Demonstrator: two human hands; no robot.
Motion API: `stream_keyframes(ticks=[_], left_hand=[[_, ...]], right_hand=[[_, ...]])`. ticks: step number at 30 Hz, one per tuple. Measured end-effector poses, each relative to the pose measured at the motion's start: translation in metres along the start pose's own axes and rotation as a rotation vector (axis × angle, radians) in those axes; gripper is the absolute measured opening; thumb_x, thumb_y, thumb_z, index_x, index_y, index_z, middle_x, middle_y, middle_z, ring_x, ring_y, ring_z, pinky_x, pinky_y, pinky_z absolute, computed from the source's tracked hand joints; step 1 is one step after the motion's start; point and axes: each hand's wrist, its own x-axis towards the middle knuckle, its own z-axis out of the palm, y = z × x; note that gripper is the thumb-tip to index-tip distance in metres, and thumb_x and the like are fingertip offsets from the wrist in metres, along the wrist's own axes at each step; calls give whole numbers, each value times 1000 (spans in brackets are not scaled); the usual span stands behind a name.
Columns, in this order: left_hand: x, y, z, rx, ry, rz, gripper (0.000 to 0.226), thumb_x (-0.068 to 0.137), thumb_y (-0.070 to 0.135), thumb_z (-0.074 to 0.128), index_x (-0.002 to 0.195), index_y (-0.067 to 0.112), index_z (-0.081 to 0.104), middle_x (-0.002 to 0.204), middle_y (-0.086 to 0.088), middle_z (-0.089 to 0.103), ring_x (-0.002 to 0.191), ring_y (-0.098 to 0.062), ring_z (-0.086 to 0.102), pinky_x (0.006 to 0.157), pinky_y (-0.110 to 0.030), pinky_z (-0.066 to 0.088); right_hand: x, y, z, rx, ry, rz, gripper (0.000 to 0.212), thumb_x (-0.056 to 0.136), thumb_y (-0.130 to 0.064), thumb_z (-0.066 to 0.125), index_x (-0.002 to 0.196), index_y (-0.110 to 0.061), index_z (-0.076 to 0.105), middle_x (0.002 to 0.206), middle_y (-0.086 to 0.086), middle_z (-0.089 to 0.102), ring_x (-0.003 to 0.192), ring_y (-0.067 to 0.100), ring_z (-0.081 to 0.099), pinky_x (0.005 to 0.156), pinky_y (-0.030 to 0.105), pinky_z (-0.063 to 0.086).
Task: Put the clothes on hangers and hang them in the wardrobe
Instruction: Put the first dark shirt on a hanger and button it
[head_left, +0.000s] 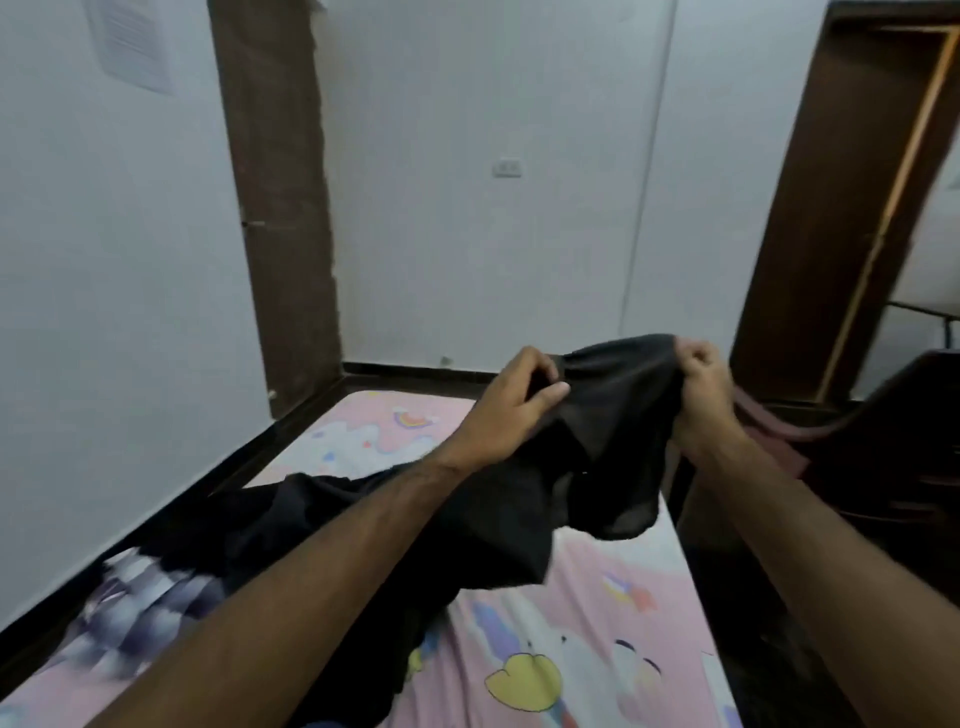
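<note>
Both hands held a black garment (602, 436) up above the bed (597, 613). The left hand (514, 400) pinched one end of its top edge between thumb and curled fingers; the right hand (701, 384) had its fingers curled round the other end. The cloth stretched between them and drooped below, trailing under the left forearm onto the sheet. A patterned garment (140, 608) lay on the bed, below and left of the left hand.

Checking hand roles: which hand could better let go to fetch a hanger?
Hard to call. Left hand and right hand both grip the black garment at its top edge. No hanger shows, so neither grip has a clear advantage.
</note>
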Motion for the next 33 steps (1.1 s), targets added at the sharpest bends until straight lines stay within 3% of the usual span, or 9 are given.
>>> stream_keyframes(ticks=[3,7,9,11,16,20,26,30,33], left_hand=[[-13,17,30,-31,-203,22,13,99,16,61,97,9,51,79,-3,54,70,-11,48,67,-25,40],[-58,-18,69,36,-625,-127,11,101,19,58,97,9,61,90,1,64,83,-8,57,79,-28,45],[-82,-47,76,238,-844,-151,15,101,26,59,103,12,65,94,6,68,87,-8,61,82,-22,46],[-98,-79,70,395,-895,-121,15,101,26,58,108,15,65,101,7,67,93,-8,60,87,-22,47],[-130,-141,27,590,-800,-249,35,84,4,57,115,21,60,112,7,60,102,-9,57,92,-40,48],[-170,-155,16,857,-1007,-312,59,83,19,59,137,34,42,132,11,47,123,-9,48,92,-40,45],[-179,-167,20,939,-1053,-296,46,93,44,61,134,34,46,129,12,57,119,-10,56,90,-37,44],[-166,-168,26,1110,-583,186,29,95,43,40,104,28,63,103,4,60,96,-22,60,72,-38,42],[-150,-173,23,937,-579,-14,25,94,45,55,113,29,61,113,5,60,103,-19,57,81,-39,44]], right_hand=[[-15,-31,-44,-174,-68,18,24,103,-13,54,80,-19,56,70,-9,64,66,4,61,65,20,52],[-54,41,-132,-978,-648,343,24,100,1,52,93,-12,70,102,5,76,89,14,67,90,32,55],[-77,78,-167,-1456,-961,549,14,101,-22,61,104,-12,71,108,6,73,94,19,66,88,33,54],[-95,101,-181,-1660,-1043,578,31,99,-40,63,115,-14,68,101,0,69,88,19,65,78,30,53],[-133,152,-132,-1304,-858,79,37,96,-49,62,110,-15,60,111,4,62,108,26,58,91,37,45],[-202,207,-79,-1436,-1072,75,88,78,-88,43,138,-24,44,136,3,53,125,26,49,105,50,38],[-211,223,-85,-1386,-1227,-14,26,96,-38,59,114,-21,52,111,12,71,107,35,64,93,42,44],[-176,184,-135,-1298,-1366,168,16,85,-23,64,101,-21,64,101,1,72,95,26,65,86,38,50],[-171,158,-177,-1469,-1503,314,21,81,-23,69,102,-21,68,99,0,72,94,23,66,83,31,50]])
